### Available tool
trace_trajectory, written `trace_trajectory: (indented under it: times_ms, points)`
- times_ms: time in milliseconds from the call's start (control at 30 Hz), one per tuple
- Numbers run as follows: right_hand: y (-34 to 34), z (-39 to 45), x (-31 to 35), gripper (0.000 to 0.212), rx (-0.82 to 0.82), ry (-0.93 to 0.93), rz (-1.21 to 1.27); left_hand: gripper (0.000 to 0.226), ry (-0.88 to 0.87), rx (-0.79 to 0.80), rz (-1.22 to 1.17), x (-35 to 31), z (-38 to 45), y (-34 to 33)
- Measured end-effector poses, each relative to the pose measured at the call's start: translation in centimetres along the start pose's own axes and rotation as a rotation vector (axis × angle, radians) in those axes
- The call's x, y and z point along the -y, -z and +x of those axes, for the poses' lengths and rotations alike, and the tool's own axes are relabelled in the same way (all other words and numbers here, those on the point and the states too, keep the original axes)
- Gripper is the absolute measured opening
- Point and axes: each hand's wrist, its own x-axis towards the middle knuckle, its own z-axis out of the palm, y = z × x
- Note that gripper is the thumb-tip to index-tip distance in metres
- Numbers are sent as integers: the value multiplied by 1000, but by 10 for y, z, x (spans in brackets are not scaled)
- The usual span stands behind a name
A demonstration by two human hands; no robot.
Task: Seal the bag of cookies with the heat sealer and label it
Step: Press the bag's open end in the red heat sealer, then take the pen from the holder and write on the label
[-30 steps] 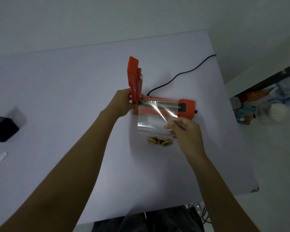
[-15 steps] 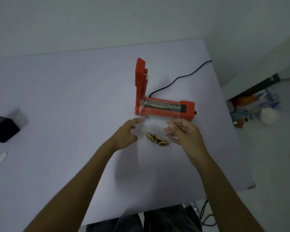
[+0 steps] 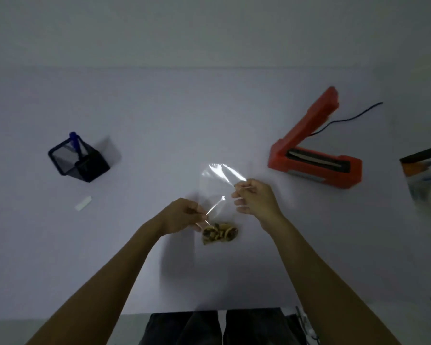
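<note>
Holding the clear bag (image 3: 215,192) by its side edges, left hand (image 3: 182,216) and right hand (image 3: 255,197) pinch the film, cookies (image 3: 219,235) sagging just below them over the desk (image 3: 159,125). Best to keep the film taut and flat before laying it down for labelling. The sealer (image 3: 314,155) stands open, well right of the hands. No readable writing shows anywhere.

Bare surface (image 3: 159,125) lies ahead of both hands; heat sealer (image 3: 314,163), arm raised, obstructs beyond the right hand (image 3: 256,199); pen holder (image 3: 80,160) stands far left of the left hand (image 3: 182,215).
</note>
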Motion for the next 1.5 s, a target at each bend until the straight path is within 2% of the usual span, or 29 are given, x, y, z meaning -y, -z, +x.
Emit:
trace_trajectory:
  times_ms: [133,233,333,433,567,833,1100,1267,1400,1500]
  points:
    - [-48,28,-21,11,-35,-34,-45,10,78,-23,-9,27,0,28]
    - [-64,40,-32,6,-150,50,-141,5,112,-68,-1,34,5,37]
    - [-69,39,-33,16,-270,190,-388,24,119,-125,41,36,10,38]
    - [-70,34,-37,30,-322,250,-444,28,41,-203,182,39,12,39]
    - [-67,28,-49,31,-353,242,-482,33,-38,-324,443,44,15,44]
    - [-67,25,-62,22,-401,234,-496,25,-149,-281,605,51,15,51]
    - [-63,26,-51,21,-345,220,-544,26,-91,-288,537,47,4,51]
    - [-65,7,-33,11,-304,211,-574,18,-18,-370,346,49,-33,53]
    - [-87,-10,0,11,-224,296,-584,13,-80,-512,215,40,-72,70]
    - [-120,-13,39,13,-121,395,-598,13,-137,-735,159,31,-104,105]
